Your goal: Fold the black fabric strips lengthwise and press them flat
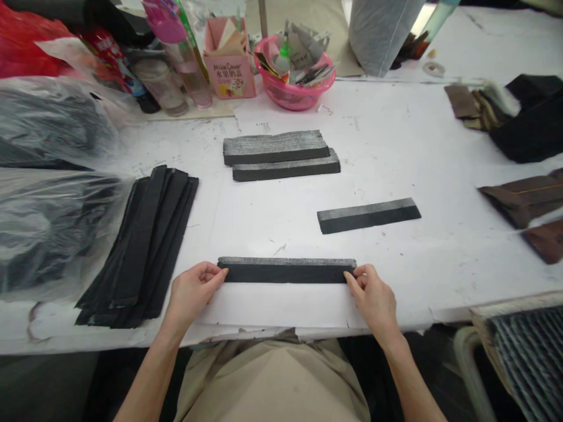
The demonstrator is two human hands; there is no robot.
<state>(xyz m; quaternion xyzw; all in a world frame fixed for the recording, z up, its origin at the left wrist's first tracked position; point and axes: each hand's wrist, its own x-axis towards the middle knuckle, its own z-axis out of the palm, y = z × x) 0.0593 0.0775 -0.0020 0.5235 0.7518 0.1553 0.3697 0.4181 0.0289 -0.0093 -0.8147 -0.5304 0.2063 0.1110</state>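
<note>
A long black fabric strip [287, 272] with a grey band along its far edge lies level in front of me. My left hand [193, 292] pinches its left end between thumb and fingers. At the opposite end my right hand [373, 298] grips the strip in the same way. Beyond it, a shorter black strip with a grey upper half [368, 215] rests at a slight slant. Farther back, two stacks of grey-and-black strips [276, 146] overlap each other. A fanned pile of plain black strips [145, 246] lies left of my left hand.
Clear plastic bags with dark contents [53, 228] cover the table's left side. At the back stand a pink box [229, 73], a pink basket [294, 97] full of small items, and bottles. Brown and black pieces [514, 199] lie at right. The table's front edge is near my body.
</note>
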